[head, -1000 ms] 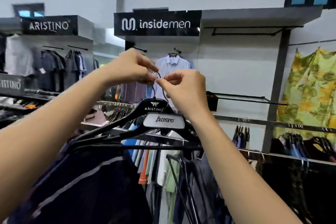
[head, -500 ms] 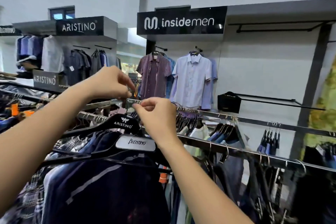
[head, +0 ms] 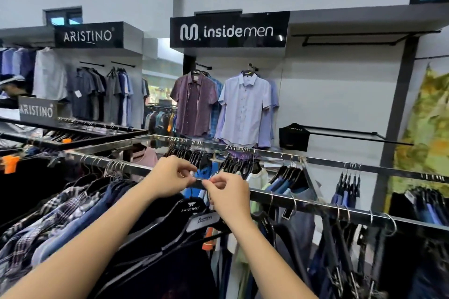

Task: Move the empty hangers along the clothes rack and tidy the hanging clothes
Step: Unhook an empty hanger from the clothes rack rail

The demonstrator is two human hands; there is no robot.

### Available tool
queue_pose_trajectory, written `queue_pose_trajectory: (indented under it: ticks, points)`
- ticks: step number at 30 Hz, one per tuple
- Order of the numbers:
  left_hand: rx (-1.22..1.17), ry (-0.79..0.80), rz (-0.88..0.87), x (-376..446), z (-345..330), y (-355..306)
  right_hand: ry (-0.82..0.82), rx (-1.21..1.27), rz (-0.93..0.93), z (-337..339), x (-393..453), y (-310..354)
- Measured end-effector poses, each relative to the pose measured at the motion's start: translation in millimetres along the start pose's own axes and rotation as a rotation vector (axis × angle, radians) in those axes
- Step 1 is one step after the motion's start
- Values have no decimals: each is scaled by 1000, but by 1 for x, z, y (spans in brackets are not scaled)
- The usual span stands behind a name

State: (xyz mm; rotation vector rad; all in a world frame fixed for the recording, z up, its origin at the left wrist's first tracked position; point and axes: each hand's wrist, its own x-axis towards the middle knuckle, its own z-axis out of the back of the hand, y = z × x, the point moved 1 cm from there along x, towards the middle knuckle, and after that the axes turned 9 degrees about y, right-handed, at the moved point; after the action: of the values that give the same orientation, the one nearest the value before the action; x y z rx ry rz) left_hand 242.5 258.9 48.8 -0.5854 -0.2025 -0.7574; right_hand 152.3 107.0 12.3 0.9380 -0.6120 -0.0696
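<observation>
In a white-walled clothing shop with a black "insidemen" sign (head: 229, 30), both the left hand (head: 170, 177) and right hand (head: 227, 193) pinch hanger hooks at the chrome clothes rail (head: 315, 204), black plastic hangers (head: 192, 209) hanging just beneath among crowded shirts (head: 73, 211).

A metal rail (head: 303, 204) runs from near left to right, carrying 2 black empty hangers (head: 192, 211) at center, plaid and blue shirts (head: 60, 216) left, dark clothes (head: 340, 238) right.
</observation>
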Motion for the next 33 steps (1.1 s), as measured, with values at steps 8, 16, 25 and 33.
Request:
queue_pose_trajectory:
  ticks: [8,16,25,33]
  points:
    - [-144,42,-19,37,-56,-27,-107,-97,-104,41,6,-44]
    - [-139,65,5,48,-81,-42,-134,-227,-184,66,1,-74]
    - [-66,-43,91,40,-87,-46,-73,-332,-187,63,3,-81]
    - [-12,39,82,39,-78,-47,-58,-297,-173,52,6,-83]
